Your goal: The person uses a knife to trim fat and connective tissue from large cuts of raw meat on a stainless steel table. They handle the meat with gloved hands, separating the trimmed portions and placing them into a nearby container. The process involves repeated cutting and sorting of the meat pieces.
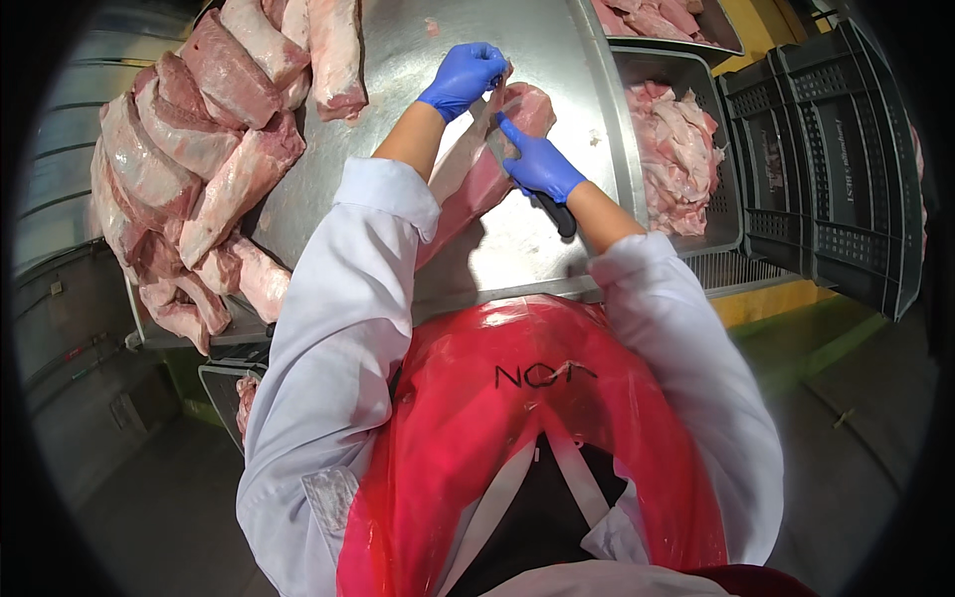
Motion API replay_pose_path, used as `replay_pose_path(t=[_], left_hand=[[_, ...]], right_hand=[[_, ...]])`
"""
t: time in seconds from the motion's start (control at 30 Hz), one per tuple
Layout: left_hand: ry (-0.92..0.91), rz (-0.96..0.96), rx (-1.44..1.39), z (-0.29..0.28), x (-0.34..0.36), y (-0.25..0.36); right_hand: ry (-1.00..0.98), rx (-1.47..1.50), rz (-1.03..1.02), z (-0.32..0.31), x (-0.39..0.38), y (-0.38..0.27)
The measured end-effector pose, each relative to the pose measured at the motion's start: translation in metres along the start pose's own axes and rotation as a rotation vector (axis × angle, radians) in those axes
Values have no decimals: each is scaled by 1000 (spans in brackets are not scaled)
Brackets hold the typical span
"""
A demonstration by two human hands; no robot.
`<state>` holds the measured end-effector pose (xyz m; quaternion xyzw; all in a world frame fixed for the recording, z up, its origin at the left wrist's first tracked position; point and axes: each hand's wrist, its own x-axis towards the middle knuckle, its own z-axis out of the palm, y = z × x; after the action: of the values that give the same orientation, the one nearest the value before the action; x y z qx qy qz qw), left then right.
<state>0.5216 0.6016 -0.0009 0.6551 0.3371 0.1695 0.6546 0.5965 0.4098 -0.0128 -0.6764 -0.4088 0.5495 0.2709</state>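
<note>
A long pale-pink piece of meat (459,215) lies diagonally on the steel work table (418,274) in front of me. My left hand (466,78), in a blue glove, is closed on a thin strip (500,92) lifted from the upper end of that piece. Just below and to the right, my right hand (537,164), also gloved in blue, grips a knife (555,214) by its black handle, index finger stretched forward along it. The blade lies against the meat and is partly hidden by my fingers.
Many large meat cuts (199,169) are piled on the table's left. On the right are a tray of trimmings (676,159), another tray (662,20) behind it and dark plastic crates (826,169). A crate (224,398) holding meat sits below the table's left edge.
</note>
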Motion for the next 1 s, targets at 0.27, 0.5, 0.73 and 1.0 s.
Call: replay_pose_path(t=[0.27, 0.5, 0.73, 1.0], left_hand=[[287, -38, -2, -142, -32, -28], [207, -98, 228, -195, -94, -62], [337, -26, 795, -177, -249, -156], [803, 93, 798, -72, -310, -191]], right_hand=[[-31, -9, -199, 17, -150, 72], [274, 127, -59, -17, 11, 17], [211, -196, -79, 18, -67, 16], [219, -223, 125, 26, -35, -27]])
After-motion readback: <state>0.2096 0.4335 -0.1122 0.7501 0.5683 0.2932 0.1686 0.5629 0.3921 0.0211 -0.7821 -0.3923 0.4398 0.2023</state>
